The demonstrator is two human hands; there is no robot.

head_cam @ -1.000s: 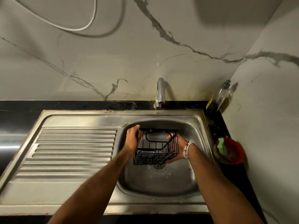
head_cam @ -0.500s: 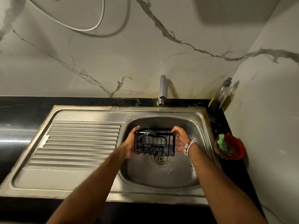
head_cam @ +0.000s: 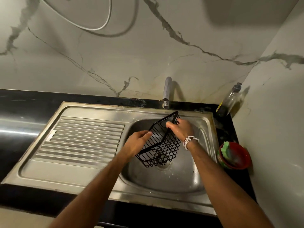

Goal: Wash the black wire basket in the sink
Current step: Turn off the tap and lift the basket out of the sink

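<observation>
The basket [head_cam: 162, 142] is held tilted over the sink [head_cam: 181, 183] bowl, clear of the bottom. Its far corner points up toward the tap [head_cam: 167, 92], and its near, lower corner hangs over the drain [head_cam: 163, 164] and partly hides it. The right hand [head_cam: 181, 129] grips the upper right rim, fingers curled over the wire and thumb lying along the top edge; a beaded bracelet [head_cam: 189, 141] sits at that wrist. The left hand [head_cam: 136, 143] rests against the basket's left side with its fingers fairly straight and their tips on the wire. Its thumb is hidden, so a pinch cannot be confirmed. The tap's spout ends just beyond the raised corner, and no stream shows from it. Left of the bowl lies the ribbed drainboard [head_cam: 82, 137], with the dark counter [head_cam: 19, 102] running behind and beside it. At the back right corner a clear pump bottle [head_cam: 230, 100] stands against the wall. Nearer, on the counter right of the sink, a red bowl [head_cam: 243, 161] holds a green sponge [head_cam: 225, 150]. A white cable [head_cam: 105, 22] loops across the marble wall above. Both forearms cross the sink's front rim and cover part of it.
</observation>
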